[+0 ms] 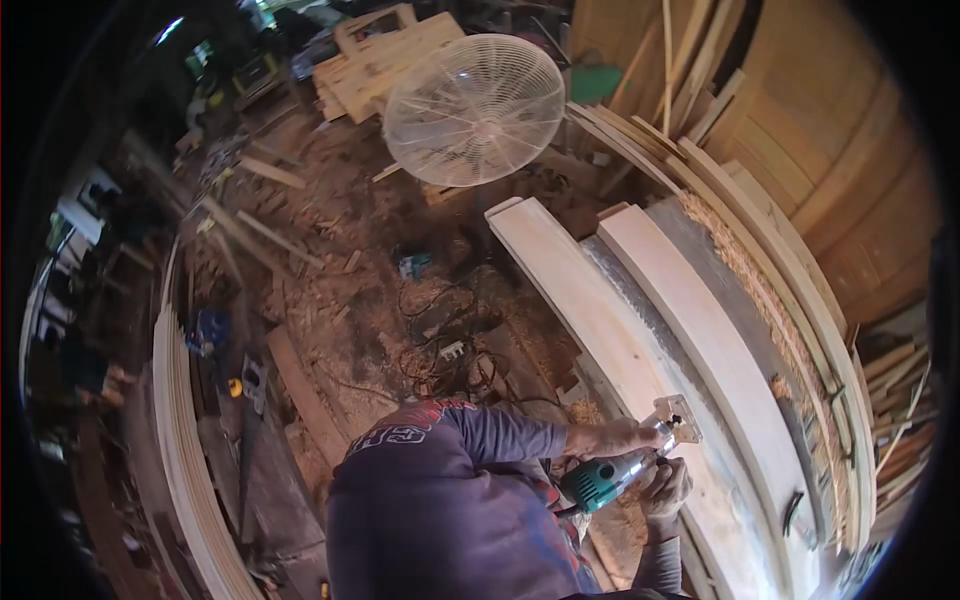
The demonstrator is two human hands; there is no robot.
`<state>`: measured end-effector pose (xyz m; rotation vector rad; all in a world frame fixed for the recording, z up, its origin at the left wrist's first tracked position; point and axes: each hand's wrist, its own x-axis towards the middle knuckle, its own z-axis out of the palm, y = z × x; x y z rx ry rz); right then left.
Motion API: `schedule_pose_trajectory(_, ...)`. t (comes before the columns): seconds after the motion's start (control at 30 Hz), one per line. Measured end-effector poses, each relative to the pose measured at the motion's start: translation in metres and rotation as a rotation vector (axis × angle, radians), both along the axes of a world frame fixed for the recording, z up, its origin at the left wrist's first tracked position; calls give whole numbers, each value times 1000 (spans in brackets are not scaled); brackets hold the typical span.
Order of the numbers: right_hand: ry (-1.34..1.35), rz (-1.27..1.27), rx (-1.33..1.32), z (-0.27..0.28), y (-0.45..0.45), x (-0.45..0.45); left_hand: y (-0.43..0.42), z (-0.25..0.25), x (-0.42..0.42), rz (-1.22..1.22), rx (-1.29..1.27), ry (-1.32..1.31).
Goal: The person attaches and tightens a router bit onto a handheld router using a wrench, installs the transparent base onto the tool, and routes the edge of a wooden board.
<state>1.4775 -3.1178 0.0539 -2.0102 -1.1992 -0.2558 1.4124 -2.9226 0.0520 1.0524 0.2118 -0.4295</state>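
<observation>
A trim router with a teal motor housing and silver metal body lies tilted across my hands, above a long pale board. Its flat base plate faces up and away from me. My left hand is closed around the metal part near the base. Against the other side of the router body, my right hand has its fingers curled in at the collar; the exact contact of the fingertips is too small to make out.
A second pale board lies alongside on the bench, with wood shavings beyond. A large fan stands ahead. Cords and a teal power tool lie on the littered floor. Stacked curved strips stand at left.
</observation>
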Motion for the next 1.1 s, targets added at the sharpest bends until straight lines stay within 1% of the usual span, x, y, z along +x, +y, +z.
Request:
schedule_pose_trajectory(0.03, 129, 16, 28, -7, -7, 11, -14, 2, 2, 116, 28, -29)
schedule_pose_trajectory(0.1, 431, 6, 57, -10, -19, 23, -43, -23, 17, 266, 185, -181)
schedule_pose_trajectory(0.13, 505, 57, 61, -8, -26, 29, -52, -17, 15, 333, 259, -259)
schedule_pose_trajectory(0.2, 736, 142, 102, -10, -38, 35, -67, 17, 1, 459, 316, -208)
schedule_pose_trajectory(0.23, 747, 196, 73, -4, -40, 37, -72, 32, -8, 465, 364, -173)
schedule_pose_trajectory(0.27, 967, 272, 122, 2, -42, 36, -78, 41, -15, 469, 410, -136)
schedule_pose_trajectory(0.3, 1189, 341, 164, 8, -42, 35, -86, 39, -19, 578, 468, -180)
schedule_pose_trajectory(0.33, 1200, 386, 132, 14, -40, 37, -91, 46, -25, 628, 474, -163)
schedule_pose_trajectory(0.4, 1386, 481, 133, 29, -31, 39, -95, 64, -35, 716, 659, -191)
schedule_pose_trajectory(0.43, 1390, 502, 122, 39, -25, 40, -98, 68, -36, 736, 666, -184)
schedule_pose_trajectory(0.47, 1429, 516, 100, 51, -19, 39, -101, 70, -38, 823, 666, -143)
schedule_pose_trajectory(0.53, 1466, 531, 74, 61, -12, 36, -102, 71, -40, 912, 663, -102)
schedule_pose_trajectory(0.57, 1530, 510, 87, 65, -3, 33, -94, 74, -41, 973, 808, -275)
schedule_pose_trajectory(0.6, 1593, 485, 83, 68, 3, 33, -91, 76, -43, 993, 838, -315)
schedule_pose_trajectory(0.63, 1657, 488, 3, 67, 5, 39, -88, 80, -46, 1013, 869, -354)
schedule_pose_trajectory(0.67, 1651, 501, -26, 64, 8, 43, -85, 84, -48, 1034, 900, -393)
schedule_pose_trajectory(0.77, 1673, 543, -36, 55, 16, 50, -71, 77, -47, 964, 904, -283)
schedule_pose_trajectory(0.8, 1592, 608, -65, 55, 21, 53, -63, 71, -46, 949, 913, -257)
schedule_pose_trajectory(0.83, 1505, 680, -95, 56, 28, 55, -55, 74, -48, 956, 925, -250)
schedule_pose_trajectory(0.87, 1489, 702, -102, 55, 35, 52, -47, 77, -50, 963, 937, -243)
schedule_pose_trajectory(0.93, 1389, 562, -75, 46, 45, 42, -40, 90, -56, 938, 789, -287)
schedule_pose_trajectory(0.97, 995, 685, -111, 36, 44, 43, -40, 98, -57, 889, 854, -193)
schedule_pose_trajectory(1.0, 596, 729, -89, 25, 43, 45, -43, 105, -58, 903, 860, -183)
schedule_pose_trajectory(1.03, 888, 621, -47, 28, 40, 39, -47, 111, -58, 858, 960, -158)
schedule_pose_trajectory(1.07, 1012, 554, -61, 33, 38, 38, -51, 114, -58, 814, 1062, -133)
schedule_pose_trajectory(1.1, 1136, 478, -65, 39, 35, 36, -55, 103, -54, 829, 976, -179)
